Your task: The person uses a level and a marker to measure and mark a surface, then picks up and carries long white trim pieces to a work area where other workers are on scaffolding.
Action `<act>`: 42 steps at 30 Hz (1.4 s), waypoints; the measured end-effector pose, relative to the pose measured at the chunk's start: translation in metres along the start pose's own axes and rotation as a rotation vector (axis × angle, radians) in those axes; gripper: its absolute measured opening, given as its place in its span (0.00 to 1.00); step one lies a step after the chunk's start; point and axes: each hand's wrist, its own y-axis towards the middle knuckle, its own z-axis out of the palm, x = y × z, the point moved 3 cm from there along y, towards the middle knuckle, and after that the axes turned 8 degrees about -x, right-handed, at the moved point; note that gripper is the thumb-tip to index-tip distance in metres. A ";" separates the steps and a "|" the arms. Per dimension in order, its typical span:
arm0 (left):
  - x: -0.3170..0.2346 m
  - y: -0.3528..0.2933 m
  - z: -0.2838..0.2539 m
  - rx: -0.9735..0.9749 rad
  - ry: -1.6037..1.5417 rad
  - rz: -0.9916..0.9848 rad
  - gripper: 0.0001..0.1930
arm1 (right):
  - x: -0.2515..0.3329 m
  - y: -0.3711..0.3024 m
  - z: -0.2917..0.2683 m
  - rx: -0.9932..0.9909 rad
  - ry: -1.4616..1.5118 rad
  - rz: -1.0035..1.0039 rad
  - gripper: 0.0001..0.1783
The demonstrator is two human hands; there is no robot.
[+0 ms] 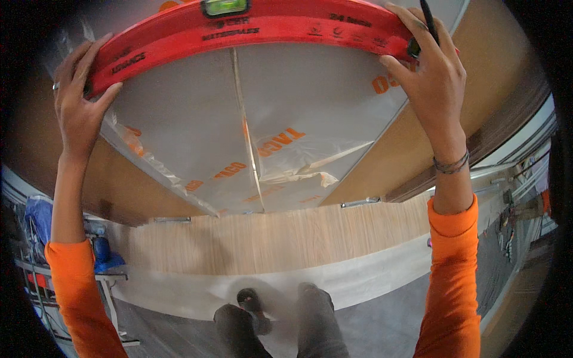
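Red, long, bar-shaped spirit level [280,28] held across plastic-wrapped grey panels [185,113], left hand [82,116] fingers gripping one end, right hand [440,86] the other plus thin black pen-like stick [428,19]; apparently level-checking, next calls for steady vial reading.

**Downward fisheye view from a person's head**

A single wide camera on the head looks down past the wearer's own body. The left forearm [70,197] runs up from the lower left, the right forearm [450,194] from the lower right; legs [319,325] show at bottom centre, farther off. A red spirit level [274,27] spans the upper edge, nearer. Straight edges bow; the corners go black.
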 end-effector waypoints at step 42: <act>0.001 0.001 -0.001 0.064 0.004 -0.039 0.40 | -0.010 0.002 0.005 0.114 0.121 0.070 0.40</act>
